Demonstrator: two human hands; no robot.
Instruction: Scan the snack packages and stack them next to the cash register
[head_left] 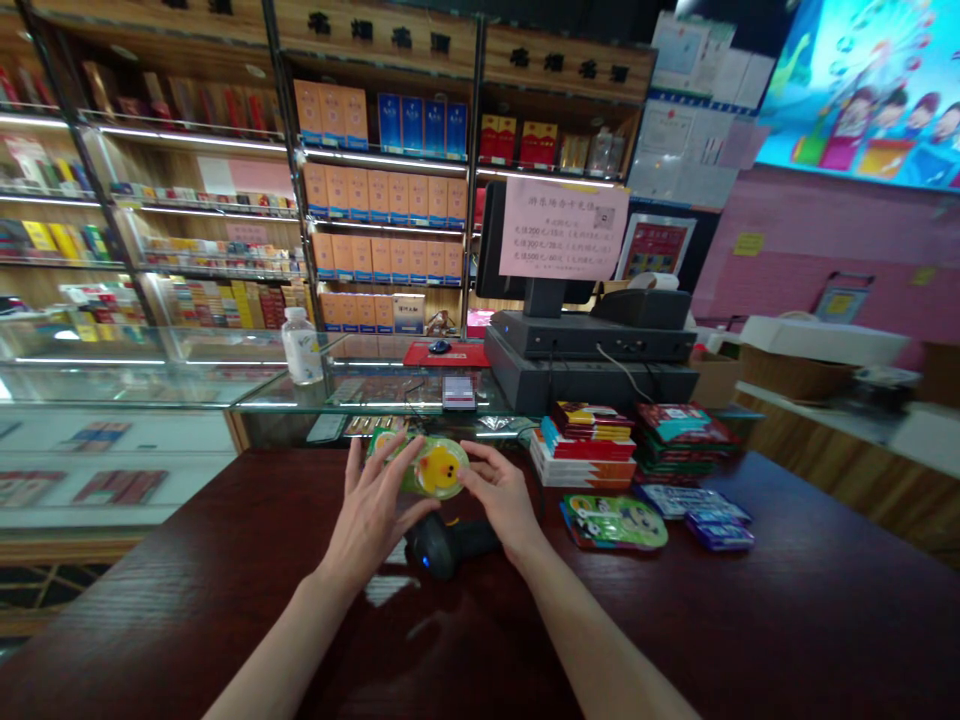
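A small green package with a yellow duck face [439,470] is held up over the dark counter between both hands. My right hand [504,495] pinches its right edge between thumb and fingers. The fingers of my left hand [373,500] lie over its left part, the thumb below, gripping that side. Just under the package a black handheld barcode scanner [446,547] with a blue light lies on the counter. To the right of my right hand lie similar green cartoon packages [615,522].
Stacked snack packs [585,450], dark chocolate-coloured packs [679,440] and purple packs [720,528] stand on the right of the wooden counter [225,560]. Behind are a glass case with a white bottle [301,347], a phone [459,393], and a cash register [592,345].
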